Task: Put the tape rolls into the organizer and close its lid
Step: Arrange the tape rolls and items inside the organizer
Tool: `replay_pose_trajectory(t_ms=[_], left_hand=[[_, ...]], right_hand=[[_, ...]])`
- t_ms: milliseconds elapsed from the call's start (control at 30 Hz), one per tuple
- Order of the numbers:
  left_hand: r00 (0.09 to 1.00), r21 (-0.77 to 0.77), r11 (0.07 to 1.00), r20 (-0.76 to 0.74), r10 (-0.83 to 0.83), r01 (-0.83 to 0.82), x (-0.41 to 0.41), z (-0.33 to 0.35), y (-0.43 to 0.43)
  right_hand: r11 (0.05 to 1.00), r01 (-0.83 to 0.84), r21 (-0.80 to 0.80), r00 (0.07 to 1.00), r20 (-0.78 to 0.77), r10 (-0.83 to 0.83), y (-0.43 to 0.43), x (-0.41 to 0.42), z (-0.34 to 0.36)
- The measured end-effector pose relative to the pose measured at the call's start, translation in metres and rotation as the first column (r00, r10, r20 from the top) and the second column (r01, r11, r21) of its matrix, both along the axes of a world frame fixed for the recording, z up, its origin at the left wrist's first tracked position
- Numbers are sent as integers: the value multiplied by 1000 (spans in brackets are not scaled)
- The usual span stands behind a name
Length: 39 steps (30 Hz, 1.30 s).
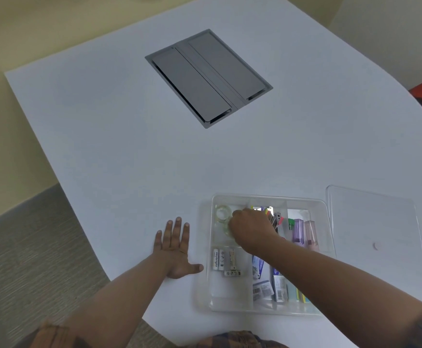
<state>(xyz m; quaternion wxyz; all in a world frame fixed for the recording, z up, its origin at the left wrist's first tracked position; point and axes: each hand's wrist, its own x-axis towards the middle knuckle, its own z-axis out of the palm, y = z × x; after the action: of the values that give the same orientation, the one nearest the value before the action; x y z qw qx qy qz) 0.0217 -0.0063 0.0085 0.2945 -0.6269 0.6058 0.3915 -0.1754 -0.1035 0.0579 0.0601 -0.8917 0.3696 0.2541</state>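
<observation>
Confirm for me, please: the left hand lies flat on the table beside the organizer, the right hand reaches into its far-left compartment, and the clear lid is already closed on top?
Not quite. The head view shows the clear lid lying on the table to the right of the organizer, which is open. The left hand and right hand are as you describe.

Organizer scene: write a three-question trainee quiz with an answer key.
1. True or false: the lid is on the organizer.
2. Which hand reaches into the far-left compartment holding the tape rolls? A) left B) right
3. Fill in: the left hand lies flat on the ____.

Key: 1 false, it lies on the table to the organizer's right. 2 B, the right hand. 3 table.
</observation>
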Motion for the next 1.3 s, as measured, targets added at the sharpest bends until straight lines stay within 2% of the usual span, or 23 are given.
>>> replay_pose_trajectory(t_ms=[600, 800, 1033, 1300], left_hand=[[1000, -4, 1000, -5, 4, -4, 1, -2, 1], [1000, 3, 1000, -1, -3, 3, 1, -4, 0], [1000, 6, 1000, -6, -5, 5, 1, -3, 0], [1000, -10, 1000, -11, 6, -6, 1, -2, 2]], right_hand=[[989, -140, 37, 982, -119, 144, 5, -3, 7], [998, -26, 56, 997, -65, 30, 1, -12, 7], [980, 188, 69, 974, 113, -195, -14, -12, 16], [984, 180, 10, 968, 177, -179, -12, 14, -2]])
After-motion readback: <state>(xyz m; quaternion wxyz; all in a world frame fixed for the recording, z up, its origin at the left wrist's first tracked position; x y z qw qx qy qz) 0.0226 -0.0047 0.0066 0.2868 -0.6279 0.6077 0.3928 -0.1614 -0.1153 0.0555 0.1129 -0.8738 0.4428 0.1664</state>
